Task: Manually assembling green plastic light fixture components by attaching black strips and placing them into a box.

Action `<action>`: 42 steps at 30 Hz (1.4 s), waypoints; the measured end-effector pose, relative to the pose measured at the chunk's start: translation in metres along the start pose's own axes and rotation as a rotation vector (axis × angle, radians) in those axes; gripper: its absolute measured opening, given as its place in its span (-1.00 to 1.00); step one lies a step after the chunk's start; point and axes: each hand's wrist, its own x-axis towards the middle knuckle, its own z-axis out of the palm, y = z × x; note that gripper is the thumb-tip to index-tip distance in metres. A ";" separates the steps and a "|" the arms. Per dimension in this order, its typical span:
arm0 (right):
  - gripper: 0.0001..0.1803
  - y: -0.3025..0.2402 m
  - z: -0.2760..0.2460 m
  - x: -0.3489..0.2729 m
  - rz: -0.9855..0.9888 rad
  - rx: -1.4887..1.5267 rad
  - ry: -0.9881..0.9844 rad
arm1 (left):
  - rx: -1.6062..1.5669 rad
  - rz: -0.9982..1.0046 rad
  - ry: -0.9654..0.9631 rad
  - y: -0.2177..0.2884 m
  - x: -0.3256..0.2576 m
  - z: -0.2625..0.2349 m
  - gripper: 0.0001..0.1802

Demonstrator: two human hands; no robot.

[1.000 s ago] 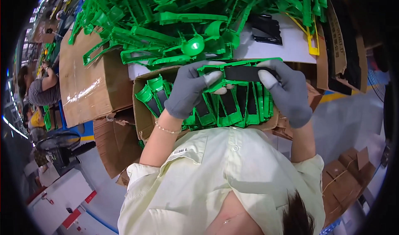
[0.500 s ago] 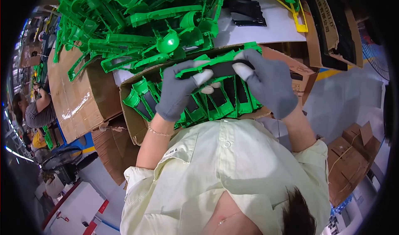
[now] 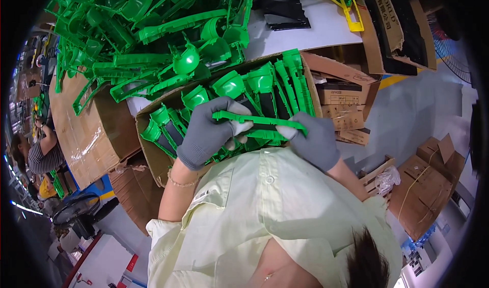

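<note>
Both gloved hands hold a long green plastic part (image 3: 265,120) level, close to my chest. My left hand (image 3: 211,131) in its grey glove grips one end, with the pale thumb tip along its near side. At the other end my right hand (image 3: 315,141), gloved alike, pinches it between thumb and fingers. Beneath them stands an open cardboard box (image 3: 154,160) packed with green plastic housings (image 3: 259,81), some with black panels set into them. My hands and the held part cover some of the box's contents.
A large heap of loose green parts (image 3: 127,38) lies beyond the box. Black sheets (image 3: 282,12) and a yellow frame (image 3: 352,15) sit on the white surface at the back. Cartons (image 3: 94,122) stand at left, others (image 3: 428,186) at right. A person (image 3: 43,148) works far left.
Both hands have drawn the green part nearer to my chest and tilted it so its narrow edge shows. The black strip seen on it before is now largely hidden.
</note>
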 end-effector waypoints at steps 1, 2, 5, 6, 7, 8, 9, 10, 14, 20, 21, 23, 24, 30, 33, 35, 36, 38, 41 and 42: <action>-0.72 0.002 0.005 -0.002 0.034 -0.012 0.014 | 0.014 -0.016 0.005 0.000 0.003 0.000 -0.87; -0.71 0.006 0.010 -0.004 0.068 -0.025 0.030 | 0.028 -0.031 0.010 0.001 0.005 0.000 -0.87; -0.73 0.004 -0.005 0.000 0.154 0.024 -0.099 | 0.101 -0.043 -0.027 0.014 0.007 -0.001 -0.86; -0.69 0.001 -0.016 0.004 0.181 0.035 -0.193 | 0.162 -0.068 -0.050 0.021 0.007 -0.002 -0.85; -0.56 0.002 -0.030 0.009 0.206 0.064 -0.159 | 0.202 -0.070 -0.074 0.030 0.010 -0.008 -0.83; -0.57 0.005 -0.045 0.022 0.103 0.070 -0.070 | 0.295 -0.082 -0.090 0.036 0.013 -0.019 -0.82; -0.57 0.008 -0.057 0.040 -0.001 0.077 0.015 | 0.387 -0.073 -0.145 0.042 0.018 -0.024 -0.79; -0.60 0.013 -0.062 0.062 -0.050 0.054 0.105 | 0.477 -0.067 -0.200 0.046 0.024 -0.027 -0.76; -0.64 0.042 -0.057 0.156 -0.248 -0.200 0.293 | 1.154 0.472 -0.001 0.025 0.061 -0.009 -0.55; -0.56 0.065 -0.037 0.228 -0.220 -0.568 0.154 | 1.353 0.388 0.332 0.037 0.031 0.014 -0.62; -0.55 0.067 -0.037 0.230 -0.235 -0.583 0.145 | 1.211 0.556 0.461 0.034 0.027 0.001 -0.67; -0.55 0.069 -0.036 0.233 -0.232 -0.599 0.130 | 0.876 0.649 0.661 0.034 0.027 -0.029 -0.78; -0.55 0.072 -0.034 0.235 -0.240 -0.594 0.128 | 0.832 0.635 0.800 0.035 0.031 -0.049 -0.75; -0.55 0.067 -0.027 0.240 -0.299 -0.542 0.184 | 1.549 0.911 1.019 0.061 0.046 -0.119 -0.55; -0.52 0.086 -0.011 0.252 -0.429 -0.411 0.177 | 1.428 1.081 1.054 0.034 0.073 -0.148 -0.70; -0.54 0.098 -0.016 0.253 -0.520 -0.439 0.178 | 1.306 1.116 1.073 0.024 0.081 -0.150 -0.77; -0.57 0.121 -0.023 0.255 -0.446 -0.273 0.155 | 1.392 1.189 1.014 0.032 0.070 -0.140 -0.76; -0.59 0.142 -0.039 0.257 -0.434 -0.355 0.078 | 1.176 1.275 0.939 0.038 0.051 -0.127 -0.71; -0.64 0.127 -0.052 0.249 -0.420 -0.329 0.063 | 0.665 1.158 0.866 0.029 0.025 -0.116 -0.68; -0.65 0.126 -0.055 0.247 -0.396 -0.333 0.163 | 0.576 1.240 0.947 0.025 0.019 -0.115 -0.75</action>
